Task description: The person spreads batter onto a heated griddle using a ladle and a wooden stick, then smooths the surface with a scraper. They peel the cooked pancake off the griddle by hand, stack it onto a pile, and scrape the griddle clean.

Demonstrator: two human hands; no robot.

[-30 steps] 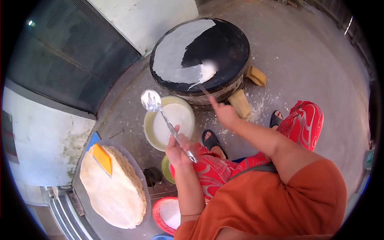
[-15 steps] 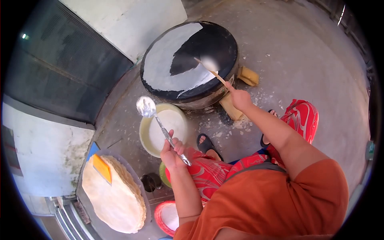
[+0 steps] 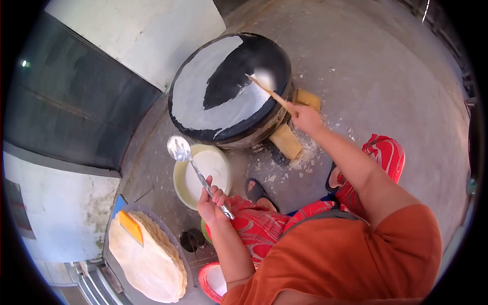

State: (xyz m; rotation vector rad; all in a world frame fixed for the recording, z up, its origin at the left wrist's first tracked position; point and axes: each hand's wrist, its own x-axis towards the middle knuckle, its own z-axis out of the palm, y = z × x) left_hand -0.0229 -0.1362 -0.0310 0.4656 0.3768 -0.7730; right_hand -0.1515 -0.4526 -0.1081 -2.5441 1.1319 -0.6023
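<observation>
In my left hand [image 3: 214,204] is a metal ladle [image 3: 179,148], its bowl coated white and raised over the far side of a pale bucket [image 3: 180,192] of white batter [image 3: 209,170]. My right hand [image 3: 307,120] grips the handle of a wooden batter spreader [image 3: 272,95], whose tip rests on or just above a round black griddle [image 3: 231,76]. A thin white layer of batter [image 3: 190,101] covers the left and near parts of the griddle. Beside the spreader is a blurred white patch, perhaps steam or batter.
Lower left, a stack of thin pancakes [image 3: 145,264] bears an orange scraper [image 3: 131,228]. A dark metal cup [image 3: 192,239] and a red-rimmed container [image 3: 204,284] stand nearby. Yellowish blocks [image 3: 286,142] sit against the griddle's base, with flakes scattered on the floor.
The view has shifted a little, so the griddle appears farther left. The white layer reaches slightly farther along the near right side. Both hands keep their hold on the ladle and the spreader.
</observation>
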